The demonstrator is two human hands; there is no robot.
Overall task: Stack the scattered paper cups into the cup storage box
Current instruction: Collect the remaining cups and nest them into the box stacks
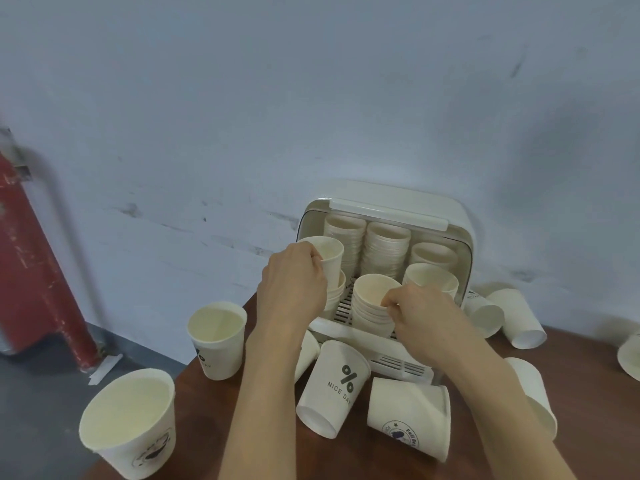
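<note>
The cream cup storage box (pixel 460 230) stands open against the wall, with several stacks of white paper cups inside. My left hand (pixel 294 285) grips a single cup (pixel 329 261) by its rim above the front left stack. My right hand (pixel 419 306) pinches the rim of the top cup on the front middle stack (pixel 372 306). Loose cups lie on the brown table: two upright ones at the left (pixel 216 339) (pixel 130 424), a tipped "NICE DAY" cup (pixel 334 382) and another tipped cup (pixel 408 415) in front of the box.
More tipped cups lie right of the box (pixel 519 317) and one at the right edge (pixel 630 355). The table's left edge (pixel 194 372) runs diagonally, with grey floor beyond. A red pipe (pixel 38 278) leans at the far left. The wall is close behind the box.
</note>
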